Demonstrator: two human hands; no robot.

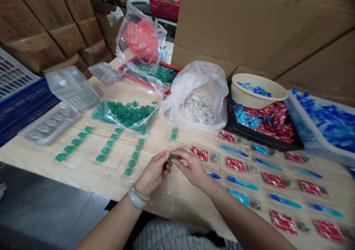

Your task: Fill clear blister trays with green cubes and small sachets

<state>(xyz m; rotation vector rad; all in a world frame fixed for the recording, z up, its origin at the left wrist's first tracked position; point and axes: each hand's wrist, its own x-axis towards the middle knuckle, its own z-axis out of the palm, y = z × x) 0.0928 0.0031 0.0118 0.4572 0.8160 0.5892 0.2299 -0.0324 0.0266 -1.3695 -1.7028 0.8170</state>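
Note:
My left hand (154, 170), with a bangle at the wrist, is closed with its fingertips on a small green piece (171, 156). Something dark shows below its thumb; I cannot make out what it is. My right hand (190, 165) pinches the same green piece from the other side. Just beyond the hands, more green translucent pieces (174, 133) sit in a clear tray. To the left, rows of green pieces (135, 156) lie in clear trays. On the right are clear trays holding red printed packets (235, 164), blue packets (237, 196) and blue plastic sticks (242, 182).
A clear bag of green pieces (122, 113) lies behind the rows, near stacked clear trays (50, 126). A white bag (198, 91) holds small patterned pieces. Further right stand a cream bowl (257, 100), a black tray (295, 144) and a white basket (299, 119). Cardboard (235, 24) rises behind.

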